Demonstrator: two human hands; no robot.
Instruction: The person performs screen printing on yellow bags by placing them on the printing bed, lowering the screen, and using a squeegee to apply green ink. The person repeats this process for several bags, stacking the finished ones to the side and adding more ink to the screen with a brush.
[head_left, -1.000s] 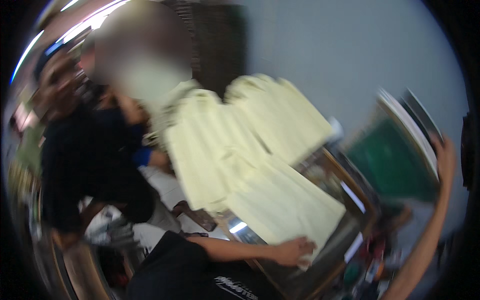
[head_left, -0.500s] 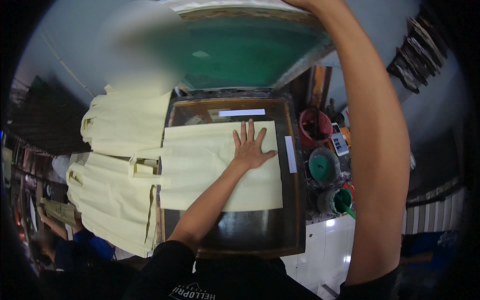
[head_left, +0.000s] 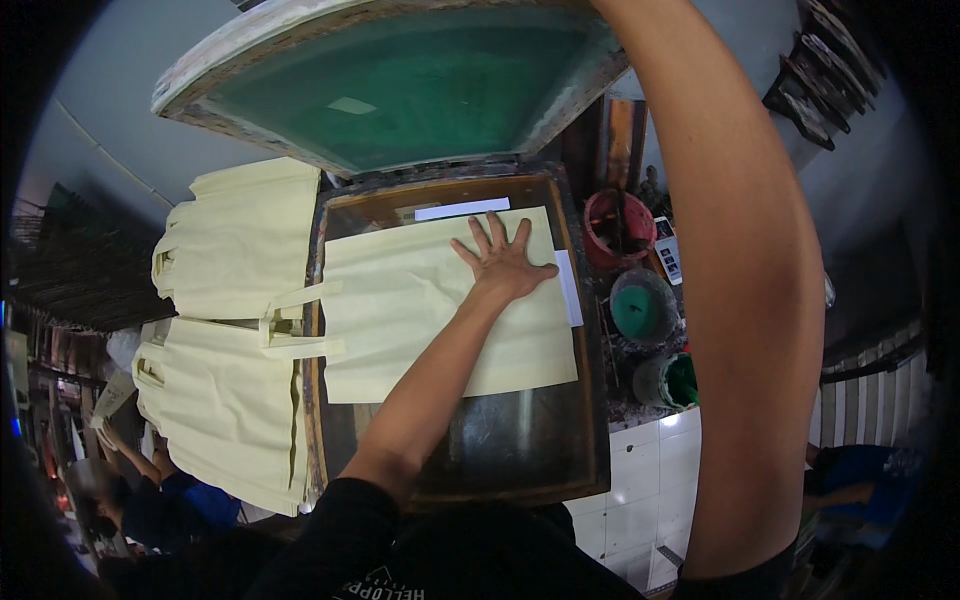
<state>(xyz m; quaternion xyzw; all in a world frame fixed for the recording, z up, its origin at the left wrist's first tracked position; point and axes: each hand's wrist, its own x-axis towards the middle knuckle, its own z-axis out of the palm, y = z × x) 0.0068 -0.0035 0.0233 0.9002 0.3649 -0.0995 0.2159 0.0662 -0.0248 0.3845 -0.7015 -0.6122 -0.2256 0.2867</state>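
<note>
My left hand [head_left: 505, 267] lies flat with spread fingers on a cream fabric tote bag [head_left: 400, 320]. The bag rests on a dark glass-topped printing board [head_left: 510, 440], its handles trailing off to the left. Its far right corner meets two white strips, one along the top [head_left: 462, 209] and one at the right side [head_left: 568, 288]. Above the board, a screen-printing frame [head_left: 440, 90] with green mesh is tilted up. My right forearm [head_left: 740, 260] reaches to the frame's upper right corner; the hand itself is cut off by the picture's top edge.
Two stacks of cream bags, a far one [head_left: 240, 240] and a near one [head_left: 220, 400], lie left of the board. To the right stand a red bucket [head_left: 618, 228], a tub of green ink [head_left: 640, 308] and another green-stained tub [head_left: 660, 382]. A co-worker [head_left: 160, 490] is at lower left.
My left hand has slid the tote bag right and away from me, against the white strips. The view has shifted, showing more of the raised screen frame. My right hand has left the picture.
</note>
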